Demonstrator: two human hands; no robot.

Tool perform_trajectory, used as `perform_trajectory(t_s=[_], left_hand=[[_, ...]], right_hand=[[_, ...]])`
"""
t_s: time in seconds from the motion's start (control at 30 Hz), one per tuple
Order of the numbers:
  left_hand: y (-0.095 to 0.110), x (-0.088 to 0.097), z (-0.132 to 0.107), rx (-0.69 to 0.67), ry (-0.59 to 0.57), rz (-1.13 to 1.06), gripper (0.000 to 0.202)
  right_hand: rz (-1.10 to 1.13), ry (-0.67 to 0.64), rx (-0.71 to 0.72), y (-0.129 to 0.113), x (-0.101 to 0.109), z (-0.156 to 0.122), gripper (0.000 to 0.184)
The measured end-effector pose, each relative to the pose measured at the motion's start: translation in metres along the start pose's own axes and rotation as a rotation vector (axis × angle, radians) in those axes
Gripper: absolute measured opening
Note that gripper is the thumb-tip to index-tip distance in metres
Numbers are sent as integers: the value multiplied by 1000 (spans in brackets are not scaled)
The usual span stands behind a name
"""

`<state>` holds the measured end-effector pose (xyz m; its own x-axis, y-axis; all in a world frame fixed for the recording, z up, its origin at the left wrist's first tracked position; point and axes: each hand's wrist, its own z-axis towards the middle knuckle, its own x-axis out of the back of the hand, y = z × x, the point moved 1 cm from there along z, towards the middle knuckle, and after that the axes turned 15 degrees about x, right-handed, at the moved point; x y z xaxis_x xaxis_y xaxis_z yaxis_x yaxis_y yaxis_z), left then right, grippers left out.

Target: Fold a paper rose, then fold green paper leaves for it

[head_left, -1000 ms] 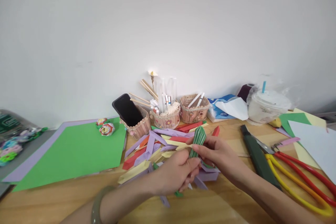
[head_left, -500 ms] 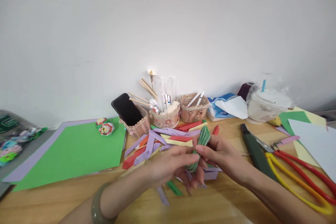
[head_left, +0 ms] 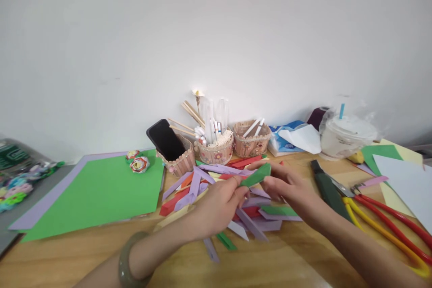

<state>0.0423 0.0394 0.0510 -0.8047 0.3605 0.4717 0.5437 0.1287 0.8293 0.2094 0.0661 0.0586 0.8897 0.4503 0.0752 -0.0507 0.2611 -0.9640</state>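
Observation:
My left hand [head_left: 218, 204], with a greenish bangle [head_left: 125, 258] on its wrist, pinches the lower end of a green folded paper piece [head_left: 258, 174]. My right hand [head_left: 293, 187] curls its fingers around the upper end of the same piece. A plain green side of it faces me, and its left part is covered by my fingers. Beneath both hands lies a heap of folded paper strips [head_left: 259, 229] in purple, red, yellow and green. One green strip [head_left: 226, 240] and a purple strip stick out toward me below my left hand.
Green paper [head_left: 101, 193] carries two paper rosettes [head_left: 139, 164] at left. Behind the heap stand small baskets [head_left: 216, 154], one holding a phone [head_left: 166, 138]. Red-and-yellow-handled scissors [head_left: 381, 220], a dark green cutter [head_left: 330, 193] and a lidded cup [head_left: 347, 137] are at right.
The green paper piece has been turned over, from a white-striped pleated side to a plain green one. My left hand has rolled so its back shows, and my fingers have drawn in.

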Motion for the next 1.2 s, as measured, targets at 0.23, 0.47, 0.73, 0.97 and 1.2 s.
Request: perform_trajectory(t_s=[0.23, 0.47, 0.73, 0.97, 1.2], left_hand=[[4, 15, -2, 6, -119, 165, 20], [-4, 7, 1, 70, -324, -156, 34], [-2, 2, 3, 164, -283, -477, 29], [-3, 0, 3, 135, -285, -515, 31], [1, 2, 5, 129, -192, -502, 32]], right_hand=[[-280, -78, 131, -2, -5, -2, 31], [-304, -129, 194, 1, -17, -5, 33], [-1148, 191, -132, 3, 68, 13, 38], [-1435, 205, -257, 39, 101, 16, 26], [-1445, 165, -13, 32, 72, 17, 25]])
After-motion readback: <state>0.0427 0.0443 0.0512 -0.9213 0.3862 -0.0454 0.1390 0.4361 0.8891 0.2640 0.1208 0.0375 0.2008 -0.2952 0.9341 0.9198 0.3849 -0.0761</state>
